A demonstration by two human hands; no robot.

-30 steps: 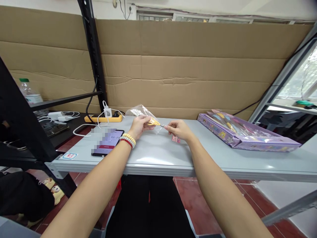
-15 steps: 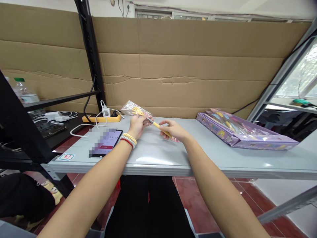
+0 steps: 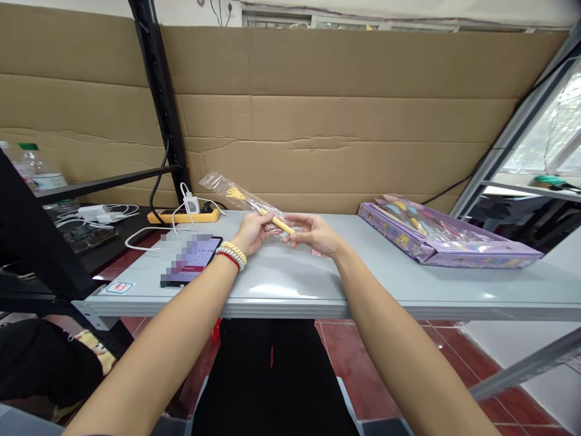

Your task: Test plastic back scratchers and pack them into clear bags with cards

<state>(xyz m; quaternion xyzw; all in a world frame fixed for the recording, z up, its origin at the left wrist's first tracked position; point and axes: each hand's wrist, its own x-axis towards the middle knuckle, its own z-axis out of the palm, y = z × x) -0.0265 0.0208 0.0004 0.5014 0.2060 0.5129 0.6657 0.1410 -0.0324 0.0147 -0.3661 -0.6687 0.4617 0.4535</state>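
Note:
A yellow back scratcher (image 3: 276, 223) with a small hand-shaped head lies inside a long clear plastic bag (image 3: 216, 181), slanting from upper left to lower right above the table. My left hand (image 3: 253, 232) is closed around its middle through the bag, thumb on top. At the handle's lower end my right hand (image 3: 313, 233) pinches with thumb and fingertips, close to the bag's edge. Whether these fingers also grip the film is hard to see. A small red-and-white label (image 3: 318, 252) shows just beneath my right hand.
On the grey table (image 3: 281, 278), a purple box (image 3: 472, 257) of plastic-wrapped items stands at the right. A phone (image 3: 195, 260) lies left of my left hand, near a yellow power strip (image 3: 177, 216) with white cables. Cardboard (image 3: 318, 121) walls the back; a black post (image 3: 161, 91) rises at left.
The back scratcher has slid up and left, deeper into the bag, so its handle is now within the film. My right hand has shifted slightly left, nearer my left hand.

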